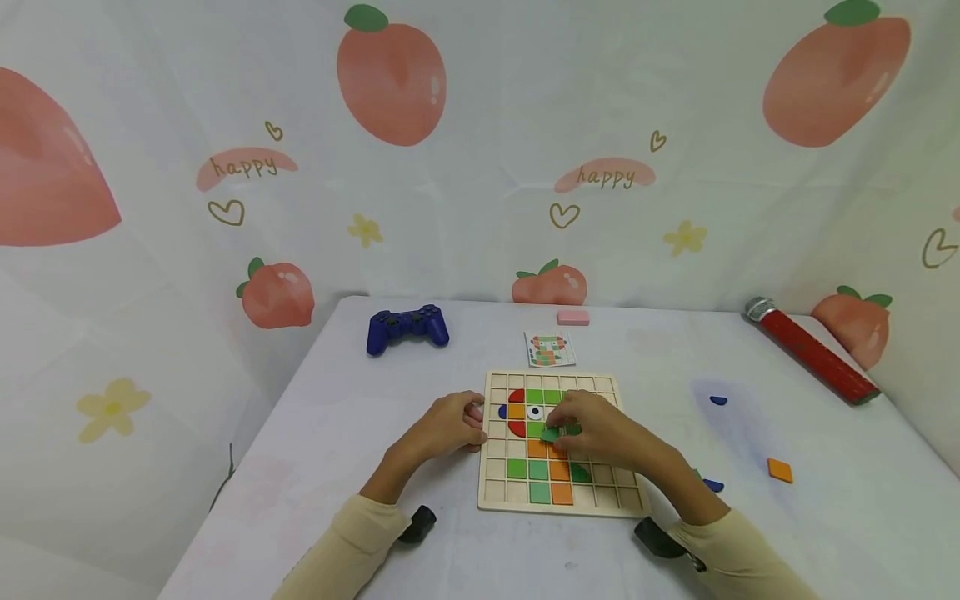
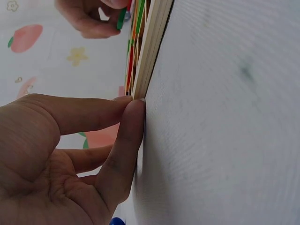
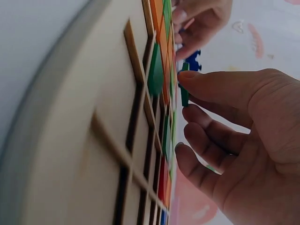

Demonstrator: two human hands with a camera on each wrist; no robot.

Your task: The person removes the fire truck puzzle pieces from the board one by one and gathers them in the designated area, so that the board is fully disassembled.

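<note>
A wooden grid board (image 1: pixel 495 493) lies on the white table, with colored tiles in several of its squares. At its left edge my left hand (image 1: pixel 442 427) pinches the rim between thumb and finger, as the left wrist view shows up close. Over the board, my right hand (image 1: pixel 603 429) holds a small green tile (image 3: pixel 185 89) between thumb and index finger; its other fingers are loosely bent. The tile is just above the grid surface, and my right hand hides part of the upper right squares. A white round eye tile (image 1: pixel 535 412) sits left of my right fingers.
Behind the board lie a pattern card (image 1: pixel 551 350) and a pink block (image 1: pixel 573 317). A blue game controller (image 1: pixel 408 328) is at the back left, a red microphone (image 1: pixel 817 354) at the back right. Loose to the right are an orange tile (image 1: pixel 780 470) and a blue half-round piece (image 1: pixel 718 401).
</note>
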